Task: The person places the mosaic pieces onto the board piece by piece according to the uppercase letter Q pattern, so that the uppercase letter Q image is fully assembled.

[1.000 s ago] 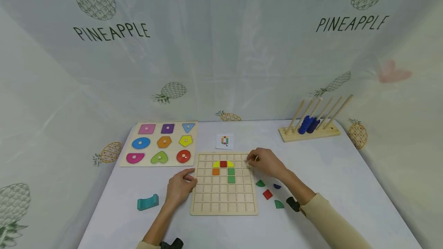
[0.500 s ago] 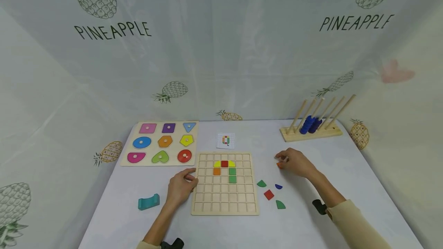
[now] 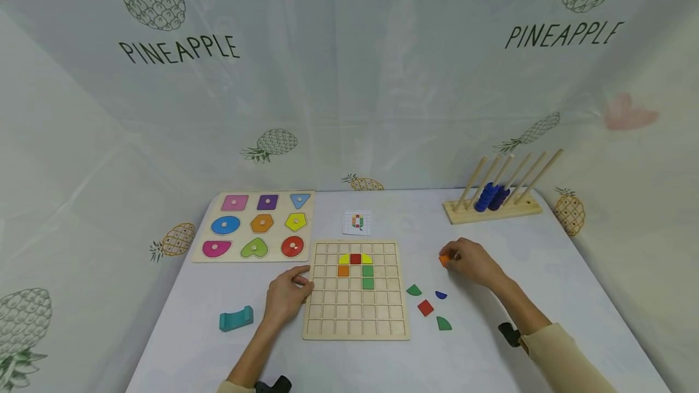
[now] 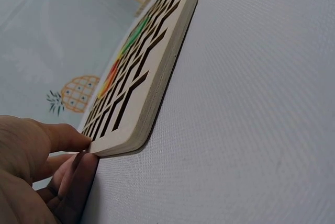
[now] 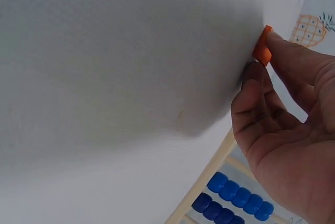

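A wooden grid board (image 3: 355,314) lies mid-table, with yellow, red, orange and green tiles set in its upper cells. My left hand (image 3: 286,297) holds the board's left edge; in the left wrist view its thumb and fingers pinch the board's corner (image 4: 120,143). Right of the board, my right hand (image 3: 474,261) pinches an orange tile (image 5: 263,47) between thumb and fingertips, close over the table. Between board and right forearm lie two green quarter-round tiles (image 3: 444,323), a red square tile (image 3: 425,308) and a small blue half-round tile (image 3: 441,295).
Behind the board lies a small pattern card (image 3: 357,222). A shape puzzle board (image 3: 251,211) with knobbed pieces is at the back left. A wooden peg stand (image 3: 491,214) with blue beads stands back right. A teal curved block (image 3: 236,319) lies left of my left hand.
My right hand has moved right, from the board's upper right edge to the table beyond it, and the orange tile now shows in its fingers. My left hand stays at the board's edge.
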A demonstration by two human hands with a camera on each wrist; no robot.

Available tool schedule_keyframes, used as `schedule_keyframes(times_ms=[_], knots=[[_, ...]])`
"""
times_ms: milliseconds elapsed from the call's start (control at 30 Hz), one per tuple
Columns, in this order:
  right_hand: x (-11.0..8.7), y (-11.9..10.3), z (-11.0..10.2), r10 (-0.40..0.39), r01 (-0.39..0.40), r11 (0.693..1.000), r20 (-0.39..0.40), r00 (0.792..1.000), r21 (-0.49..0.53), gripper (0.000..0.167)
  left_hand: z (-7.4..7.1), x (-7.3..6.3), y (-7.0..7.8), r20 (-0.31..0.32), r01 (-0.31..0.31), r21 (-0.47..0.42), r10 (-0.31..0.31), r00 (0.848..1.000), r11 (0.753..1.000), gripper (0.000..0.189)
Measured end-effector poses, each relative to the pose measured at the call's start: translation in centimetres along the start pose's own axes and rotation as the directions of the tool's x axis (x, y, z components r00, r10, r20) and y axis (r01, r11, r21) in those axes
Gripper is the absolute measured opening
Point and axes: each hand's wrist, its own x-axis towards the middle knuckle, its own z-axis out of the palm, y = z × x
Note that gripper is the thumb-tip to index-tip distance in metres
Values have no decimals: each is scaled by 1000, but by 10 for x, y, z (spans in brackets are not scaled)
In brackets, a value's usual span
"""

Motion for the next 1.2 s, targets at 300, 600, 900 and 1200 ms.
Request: schedule_keyframes(times_ms=[300,600,900,1200], knots=[[-2,-2,-1,19,-19,999,7,1000,32,10,1,-1,-1,10,10,-11,-9,1000,1000,40],[-2,-23,1,0,-6,989,38,999,149,7,0,-1,1,5,14,-6,-14,1000,1000,40],[9,-73,18,-75,46,964,101,992,261,8,-1,-2,3,4,20,-3,-20,1000,1000,40],[25,-113,46,-211,168,945,128,969,282,7,-2,-2,3,4,16,-22,-16,1000,1000,40]])
